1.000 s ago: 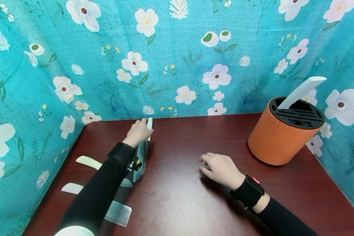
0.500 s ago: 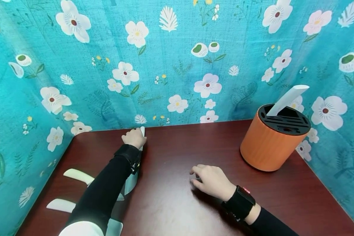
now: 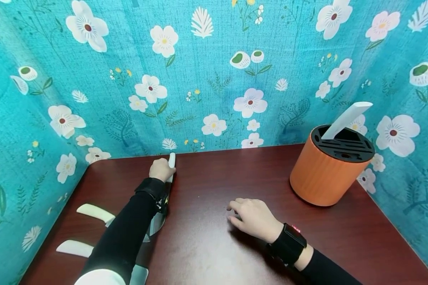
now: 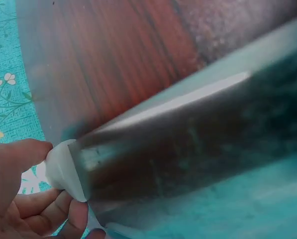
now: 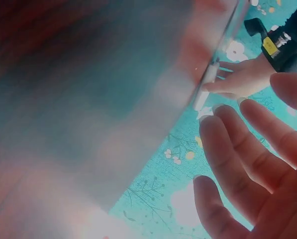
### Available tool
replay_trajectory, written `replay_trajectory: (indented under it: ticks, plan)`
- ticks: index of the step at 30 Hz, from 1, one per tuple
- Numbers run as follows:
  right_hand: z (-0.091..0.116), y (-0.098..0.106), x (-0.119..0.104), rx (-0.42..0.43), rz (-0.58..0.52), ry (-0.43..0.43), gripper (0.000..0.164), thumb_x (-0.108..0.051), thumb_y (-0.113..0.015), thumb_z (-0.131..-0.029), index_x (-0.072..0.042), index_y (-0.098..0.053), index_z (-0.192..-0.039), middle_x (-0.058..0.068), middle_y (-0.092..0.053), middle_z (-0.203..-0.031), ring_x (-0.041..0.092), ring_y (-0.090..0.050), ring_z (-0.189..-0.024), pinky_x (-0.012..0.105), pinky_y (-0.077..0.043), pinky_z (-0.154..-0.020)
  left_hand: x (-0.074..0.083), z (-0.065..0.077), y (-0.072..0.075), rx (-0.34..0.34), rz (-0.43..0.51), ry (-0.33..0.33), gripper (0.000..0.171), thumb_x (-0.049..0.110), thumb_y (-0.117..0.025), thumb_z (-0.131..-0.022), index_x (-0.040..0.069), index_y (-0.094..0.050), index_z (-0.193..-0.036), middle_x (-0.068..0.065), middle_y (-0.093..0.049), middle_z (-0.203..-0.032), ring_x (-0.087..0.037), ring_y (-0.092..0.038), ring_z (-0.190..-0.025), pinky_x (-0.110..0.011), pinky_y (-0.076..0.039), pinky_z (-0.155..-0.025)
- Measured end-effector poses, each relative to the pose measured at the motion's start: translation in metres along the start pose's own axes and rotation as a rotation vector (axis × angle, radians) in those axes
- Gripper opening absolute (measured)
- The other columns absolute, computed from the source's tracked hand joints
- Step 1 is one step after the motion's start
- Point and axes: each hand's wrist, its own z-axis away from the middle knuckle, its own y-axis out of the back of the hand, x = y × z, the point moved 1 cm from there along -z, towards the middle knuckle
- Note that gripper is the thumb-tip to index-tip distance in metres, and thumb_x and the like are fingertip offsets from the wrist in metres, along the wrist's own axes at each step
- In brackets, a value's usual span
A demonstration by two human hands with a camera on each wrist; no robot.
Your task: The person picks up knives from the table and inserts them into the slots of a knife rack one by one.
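My left hand (image 3: pixel 161 170) grips the white handle (image 3: pixel 172 160) of a broad-bladed kitchen knife near the table's back edge. In the left wrist view, thumb and curled fingers hold that handle, and the shiny blade (image 4: pixel 188 144) stretches off to the right. My left forearm hides much of the blade in the head view. Right hand (image 3: pixel 253 217) hovers over the middle of the table, fingers loosely bent and holding nothing; the right wrist view shows its fingers spread apart.
Two more white-handled knives, one handle (image 3: pixel 95 212) behind the other handle (image 3: pixel 75 248), lie at the left, partly under my forearm. An orange knife block (image 3: pixel 324 178) with a black slotted top stands at the right, holding one white handle (image 3: pixel 346 120). A floral curtain (image 3: pixel 214 79) borders the dark red table (image 3: pixel 207 190).
The head view has tilted up and turned slightly right, so things sit lower and further left. The gripped knife's blade shows narrower than a second ago. My right hand has barely moved.
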Motion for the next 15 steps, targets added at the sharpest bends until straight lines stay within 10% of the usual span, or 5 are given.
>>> replay_trajectory:
  ticks: [15]
  plan:
    - [0.002, -0.001, 0.0, -0.022, 0.006, 0.051, 0.017, -0.036, -0.071, -0.093, -0.02, -0.073, -0.098, -0.008, -0.07, -0.085, 0.0, -0.053, -0.061, 0.017, -0.042, -0.054, 0.027, 0.032, 0.03, 0.115, -0.001, -0.161, 0.044, 0.019, -0.064, -0.097, -0.015, -0.057, -0.122, -0.032, -0.064, -0.108, -0.042, -0.067, -0.092, -0.045, -0.059, -0.074]
